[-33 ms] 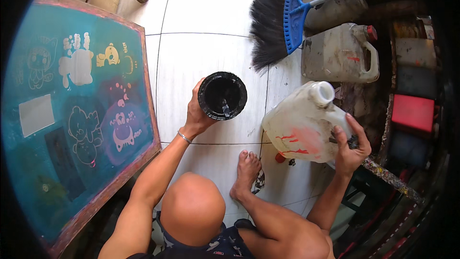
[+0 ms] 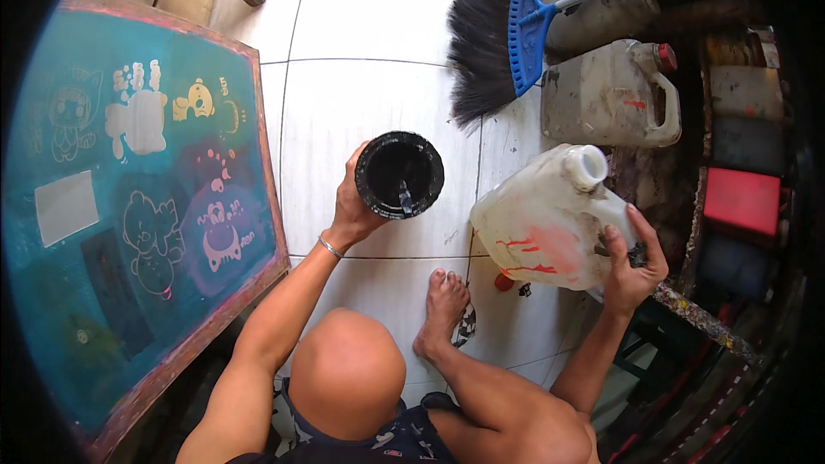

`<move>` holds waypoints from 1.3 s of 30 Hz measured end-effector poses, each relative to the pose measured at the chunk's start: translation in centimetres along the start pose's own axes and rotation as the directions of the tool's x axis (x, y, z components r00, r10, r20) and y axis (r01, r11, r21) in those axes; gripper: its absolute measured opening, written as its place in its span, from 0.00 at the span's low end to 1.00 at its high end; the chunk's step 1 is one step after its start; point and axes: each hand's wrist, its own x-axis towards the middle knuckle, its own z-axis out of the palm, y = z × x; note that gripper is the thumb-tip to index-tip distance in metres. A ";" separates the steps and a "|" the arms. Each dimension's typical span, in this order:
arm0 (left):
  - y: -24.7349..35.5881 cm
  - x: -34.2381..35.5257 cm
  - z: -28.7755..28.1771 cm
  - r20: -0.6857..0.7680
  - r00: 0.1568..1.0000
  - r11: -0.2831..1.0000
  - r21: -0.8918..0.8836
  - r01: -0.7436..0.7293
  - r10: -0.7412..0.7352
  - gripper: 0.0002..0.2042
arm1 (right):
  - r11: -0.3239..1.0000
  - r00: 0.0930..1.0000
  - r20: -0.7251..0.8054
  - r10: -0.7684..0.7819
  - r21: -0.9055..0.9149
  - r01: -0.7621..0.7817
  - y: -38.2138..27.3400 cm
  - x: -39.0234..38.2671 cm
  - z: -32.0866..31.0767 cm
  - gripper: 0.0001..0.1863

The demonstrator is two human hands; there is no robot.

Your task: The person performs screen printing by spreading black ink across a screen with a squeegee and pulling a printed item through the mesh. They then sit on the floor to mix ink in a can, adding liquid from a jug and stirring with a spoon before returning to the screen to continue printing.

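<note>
My left hand grips a round black-stained container with dark contents and a short implement sticking up inside it, seen from above over the tiles. To its right, my right hand is closed on the handle of a translucent, grimy plastic jug streaked with red and pink, whose mouth is uncapped. A red round cap lies on the floor beside that jug. My bare right foot is on the tiles between the two hands.
A teal framed screen with stencilled drawings stands left. A black broom with blue head rests at upper right beside a red-capped jug. A rack of stained containers, one pink, lines the right, with a paint-spattered bar below.
</note>
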 end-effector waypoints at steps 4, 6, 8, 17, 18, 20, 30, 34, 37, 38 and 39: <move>0.1 -1.0 0.1 0.082 0.997 1.000 -0.001 -0.015 0.015 0.54 | 0.999 0.994 -0.107 0.031 0.012 -0.030 2.5 -0.3 -0.2 0.19; 0.6 -1.0 0.3 0.073 0.995 0.997 0.016 -0.075 0.074 0.54 | 1.000 0.993 -0.116 0.024 0.005 -0.024 2.8 -0.2 0.0 0.19; 0.4 -1.0 0.0 0.059 0.990 0.990 0.037 -0.134 0.131 0.54 | 0.999 0.992 -0.128 0.020 0.033 -0.016 3.4 0.0 0.2 0.19; -1.0 -1.0 -1.8 -0.039 0.986 0.979 0.131 -0.154 0.160 0.54 | 0.999 0.994 -0.099 -0.036 -0.002 0.036 5.5 1.2 -0.7 0.26; -1.1 -0.9 -1.7 -0.041 0.987 0.981 0.127 -0.149 0.155 0.54 | 1.000 0.996 -0.083 -0.023 -0.008 0.022 6.8 0.8 -1.7 0.26; -1.1 -0.9 -1.4 -0.045 0.989 0.983 0.125 -0.136 0.143 0.54 | 0.999 0.998 -0.068 -0.011 0.029 0.013 9.3 -0.1 -2.8 0.25; 1.3 -1.4 -1.9 0.015 0.984 0.979 0.094 -0.178 0.177 0.54 | 0.925 0.905 -0.309 -0.291 -0.332 0.184 3.7 -2.4 -3.5 0.35; 0.7 -2.4 -1.9 0.031 0.981 0.975 0.109 -0.192 0.190 0.54 | 0.973 0.966 0.171 -0.193 0.162 0.166 -1.0 -7.3 3.2 0.16; 0.9 -2.3 -1.2 0.114 0.976 0.970 0.136 -0.203 0.188 0.53 | 0.971 0.860 0.509 -0.050 0.227 -0.078 -1.1 -8.4 7.4 0.13; 0.9 -2.1 -0.6 0.130 0.970 0.967 0.127 -0.221 0.205 0.53 | 0.972 0.872 0.488 -0.045 0.224 -0.075 0.0 -9.1 9.3 0.13; 1.4 -1.9 0.1 0.145 0.965 0.965 0.114 -0.236 0.219 0.54 | 0.960 0.874 0.485 0.034 0.228 -0.163 0.8 -9.4 10.2 0.14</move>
